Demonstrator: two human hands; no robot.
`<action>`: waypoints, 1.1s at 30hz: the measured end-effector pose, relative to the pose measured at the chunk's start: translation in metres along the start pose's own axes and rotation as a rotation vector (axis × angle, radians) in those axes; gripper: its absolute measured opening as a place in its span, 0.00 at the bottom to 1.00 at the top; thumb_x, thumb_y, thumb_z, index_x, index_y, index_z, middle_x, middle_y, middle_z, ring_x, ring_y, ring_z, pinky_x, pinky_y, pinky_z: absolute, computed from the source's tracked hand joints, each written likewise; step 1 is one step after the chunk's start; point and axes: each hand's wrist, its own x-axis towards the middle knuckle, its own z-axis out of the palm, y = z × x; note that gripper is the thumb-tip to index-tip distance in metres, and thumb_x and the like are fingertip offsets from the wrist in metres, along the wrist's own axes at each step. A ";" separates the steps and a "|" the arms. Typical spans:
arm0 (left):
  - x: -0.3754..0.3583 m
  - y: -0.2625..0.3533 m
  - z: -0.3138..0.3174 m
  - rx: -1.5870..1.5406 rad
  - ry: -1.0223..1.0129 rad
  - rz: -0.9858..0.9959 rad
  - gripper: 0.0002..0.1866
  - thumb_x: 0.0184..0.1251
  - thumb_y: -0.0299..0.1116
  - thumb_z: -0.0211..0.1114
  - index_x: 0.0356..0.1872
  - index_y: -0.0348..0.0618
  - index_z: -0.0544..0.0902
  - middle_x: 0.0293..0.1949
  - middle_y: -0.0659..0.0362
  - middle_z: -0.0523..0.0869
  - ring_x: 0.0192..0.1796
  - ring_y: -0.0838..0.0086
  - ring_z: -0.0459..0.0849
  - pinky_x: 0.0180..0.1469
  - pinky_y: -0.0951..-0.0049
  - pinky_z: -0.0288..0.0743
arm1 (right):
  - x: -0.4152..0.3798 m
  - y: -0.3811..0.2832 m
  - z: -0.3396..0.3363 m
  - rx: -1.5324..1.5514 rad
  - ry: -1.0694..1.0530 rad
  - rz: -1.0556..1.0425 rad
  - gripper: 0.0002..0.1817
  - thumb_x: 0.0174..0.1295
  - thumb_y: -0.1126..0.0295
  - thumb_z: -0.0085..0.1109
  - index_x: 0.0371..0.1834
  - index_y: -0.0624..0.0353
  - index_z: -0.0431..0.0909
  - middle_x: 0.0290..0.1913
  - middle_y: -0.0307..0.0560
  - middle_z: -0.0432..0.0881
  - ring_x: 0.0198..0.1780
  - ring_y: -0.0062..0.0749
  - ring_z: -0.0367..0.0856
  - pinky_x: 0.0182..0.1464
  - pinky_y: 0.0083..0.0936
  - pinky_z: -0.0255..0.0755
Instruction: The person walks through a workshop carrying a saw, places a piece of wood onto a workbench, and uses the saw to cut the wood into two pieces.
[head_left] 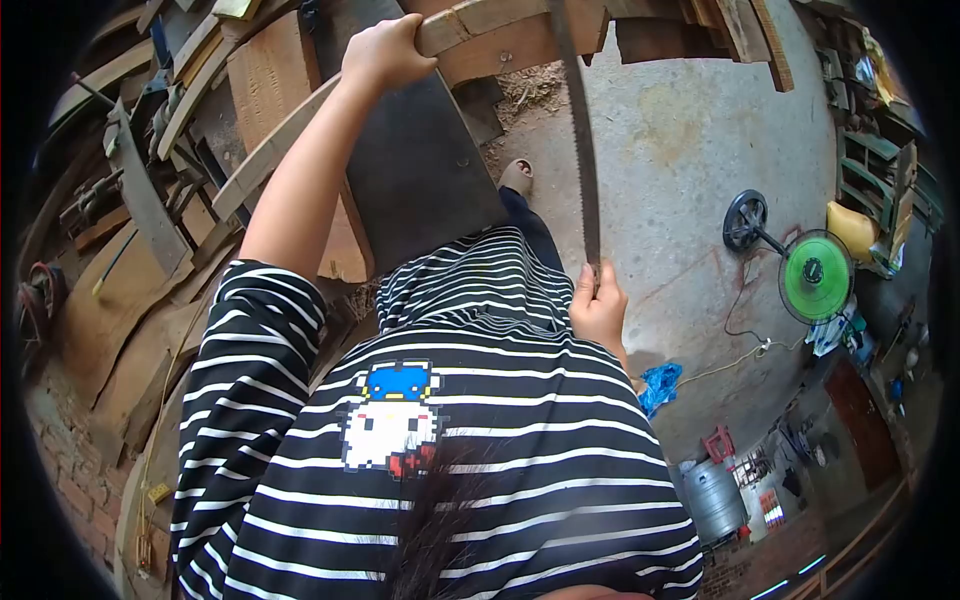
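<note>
My left hand (pixel 383 52) is wrapped over a long strip of wood (pixel 470 22), which crosses the top of the view and bears on a dark board (pixel 420 165). Low on the right, beside my striped shirt, my right hand (pixel 600 305) grips the near end of a handsaw (pixel 583 150). Its long, toothed blade runs away from me and crosses the wood at the top edge, to the right of my left hand. The grip of the saw is mostly hidden by my fingers.
Stacked planks and offcuts (pixel 140 180) crowd the left side. Sawdust (pixel 530 90) lies on the concrete floor (pixel 660 200) near my foot (pixel 518 176). To the right stands a green fan (pixel 813 275) with a cord trailing over the floor, and a blue plastic bag (pixel 660 387) lies nearby.
</note>
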 end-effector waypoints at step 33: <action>-0.005 0.002 -0.003 -0.060 0.034 0.034 0.17 0.44 0.42 0.65 0.35 0.47 0.82 0.36 0.51 0.86 0.42 0.59 0.85 0.44 0.60 0.78 | 0.111 -0.031 0.064 -0.133 0.006 -0.262 0.11 0.67 0.68 0.48 0.44 0.66 0.72 0.25 0.67 0.78 0.30 0.64 0.79 0.29 0.49 0.71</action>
